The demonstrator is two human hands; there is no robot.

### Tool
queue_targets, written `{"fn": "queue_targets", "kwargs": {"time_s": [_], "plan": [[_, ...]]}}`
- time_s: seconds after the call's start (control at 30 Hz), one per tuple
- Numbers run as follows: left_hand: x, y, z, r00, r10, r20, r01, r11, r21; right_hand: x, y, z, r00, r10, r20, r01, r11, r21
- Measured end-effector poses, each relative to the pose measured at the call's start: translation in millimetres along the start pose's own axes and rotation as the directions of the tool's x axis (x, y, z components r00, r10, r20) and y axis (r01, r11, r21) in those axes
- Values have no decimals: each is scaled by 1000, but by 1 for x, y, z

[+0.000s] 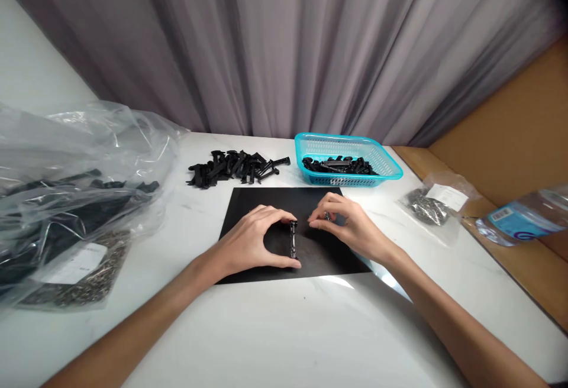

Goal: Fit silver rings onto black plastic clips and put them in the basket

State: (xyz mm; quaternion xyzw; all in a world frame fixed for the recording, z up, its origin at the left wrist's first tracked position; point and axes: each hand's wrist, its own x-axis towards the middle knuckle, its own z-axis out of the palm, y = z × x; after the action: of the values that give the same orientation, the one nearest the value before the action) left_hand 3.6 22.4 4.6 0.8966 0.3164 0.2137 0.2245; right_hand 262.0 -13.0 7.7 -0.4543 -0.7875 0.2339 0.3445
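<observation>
My left hand (255, 237) grips a narrow black plastic part (293, 240) by its two ends, between the thumb and the fingers. Just to the right, my right hand (344, 222) is pinched around small shiny metal pieces (327, 216); their exact kind is too small to make out. A gap separates the two hands. Both are over a black mat (266, 272) on the white table.
Behind the mat lies a pile of black plastic parts (233, 166). A blue basket (393, 169) holding similar parts stands right of it. Clear bags (146, 133) fill the left side. At right are a bag of small metal pieces (426, 207) and a water bottle (523, 222).
</observation>
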Motion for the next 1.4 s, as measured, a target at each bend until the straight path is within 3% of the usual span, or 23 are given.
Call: {"fn": "queue_targets", "kwargs": {"time_s": [0.3,0.5,0.73,1.13,1.4], "plan": [[0,5,3,1000,12,-24,-11,999,35,-1,-3,4,998,66,20,-68,981,181],[-2,7,5,999,26,-24,-25,999,48,-1,-2,10,988,143,52,-151,913,378],[-2,8,5,999,24,-24,-23,999,46,-1,-1,9,980,192,56,-200,924,327],[-1,8,6,1000,4,-2,-4,1000,12,-1,3,8,963,246,106,-267,843,467],[-2,12,6,995,60,-86,-56,998,40,-1,-2,12,972,235,-15,-206,879,431]]}}
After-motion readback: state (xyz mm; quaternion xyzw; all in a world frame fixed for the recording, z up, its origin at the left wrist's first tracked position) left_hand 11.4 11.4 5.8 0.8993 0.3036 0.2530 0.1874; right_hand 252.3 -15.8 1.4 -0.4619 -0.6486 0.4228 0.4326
